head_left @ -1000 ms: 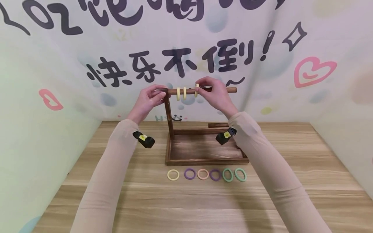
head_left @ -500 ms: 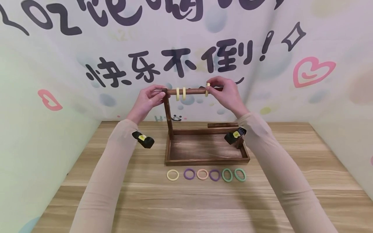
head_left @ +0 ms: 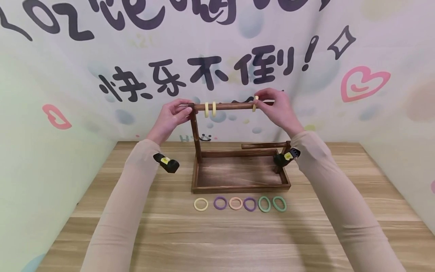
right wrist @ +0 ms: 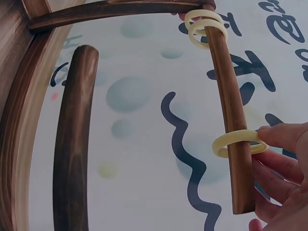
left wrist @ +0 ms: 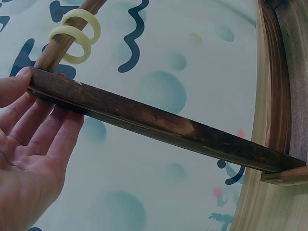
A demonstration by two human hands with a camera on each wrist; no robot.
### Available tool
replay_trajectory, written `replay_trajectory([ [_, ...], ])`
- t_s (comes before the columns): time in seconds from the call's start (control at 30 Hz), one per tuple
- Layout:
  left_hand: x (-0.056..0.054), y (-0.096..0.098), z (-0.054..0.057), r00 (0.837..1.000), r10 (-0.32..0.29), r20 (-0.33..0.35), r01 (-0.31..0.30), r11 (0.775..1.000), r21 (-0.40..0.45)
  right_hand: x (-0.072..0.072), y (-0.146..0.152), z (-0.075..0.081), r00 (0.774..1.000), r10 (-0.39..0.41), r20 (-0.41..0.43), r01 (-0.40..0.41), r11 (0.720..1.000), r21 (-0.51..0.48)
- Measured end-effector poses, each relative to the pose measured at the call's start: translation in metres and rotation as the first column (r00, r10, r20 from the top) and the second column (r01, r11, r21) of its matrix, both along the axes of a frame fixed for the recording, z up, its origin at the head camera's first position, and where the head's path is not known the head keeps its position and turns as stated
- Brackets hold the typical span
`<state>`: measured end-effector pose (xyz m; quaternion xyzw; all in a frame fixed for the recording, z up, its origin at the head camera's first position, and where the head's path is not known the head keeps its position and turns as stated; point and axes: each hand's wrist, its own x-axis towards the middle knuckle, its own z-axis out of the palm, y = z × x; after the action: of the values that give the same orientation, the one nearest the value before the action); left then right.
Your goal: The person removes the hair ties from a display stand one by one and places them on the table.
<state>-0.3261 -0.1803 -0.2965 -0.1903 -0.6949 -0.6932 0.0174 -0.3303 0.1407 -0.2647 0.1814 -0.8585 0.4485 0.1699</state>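
Note:
A dark wooden stand [head_left: 197, 136] has a tall post on its left, with a horizontal rod [head_left: 234, 107] running right from its top. Two pale yellow rings [head_left: 213, 109] hang on the rod near the post. Around the rod close to its free end is a third yellow ring [right wrist: 226, 144], pinched between thumb and fingers of my right hand [head_left: 276, 109]. My left hand [head_left: 171, 117] grips the post's top; in the left wrist view the thumb lies on one side and the fingers [left wrist: 67, 134] on the other.
In front of the stand's tray [head_left: 241, 188] lies a row of rings: a yellow ring [head_left: 201, 210], purple rings [head_left: 220, 208], a pink ring [head_left: 236, 209] and green rings [head_left: 264, 210]. A lower rod [head_left: 263, 146] extends left from a short right post. A printed cloth [head_left: 142, 124] hangs behind.
My right hand has moved right along the upper rod, carrying the pinched yellow ring from near the rod's middle toward its free end. The left hand stays at the post.

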Motion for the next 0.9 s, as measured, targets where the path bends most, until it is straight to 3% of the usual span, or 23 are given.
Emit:
replay_trajectory([
  [0.23, 0.001, 0.000, 0.000, 1.000, -0.003, -0.001, 0.003, 1.000, -0.001, 0.001, 0.014, 0.000, 0.999, -0.041, 0.012, 0.040, 0.999, 0.035],
  [0.9, -0.001, 0.000, -0.001, 1.000, -0.017, 0.002, 0.017, 0.999, 0.036, 0.010, 0.045, -0.006, 0.988, -0.131, 0.082, 0.130, 0.991, 0.012],
])
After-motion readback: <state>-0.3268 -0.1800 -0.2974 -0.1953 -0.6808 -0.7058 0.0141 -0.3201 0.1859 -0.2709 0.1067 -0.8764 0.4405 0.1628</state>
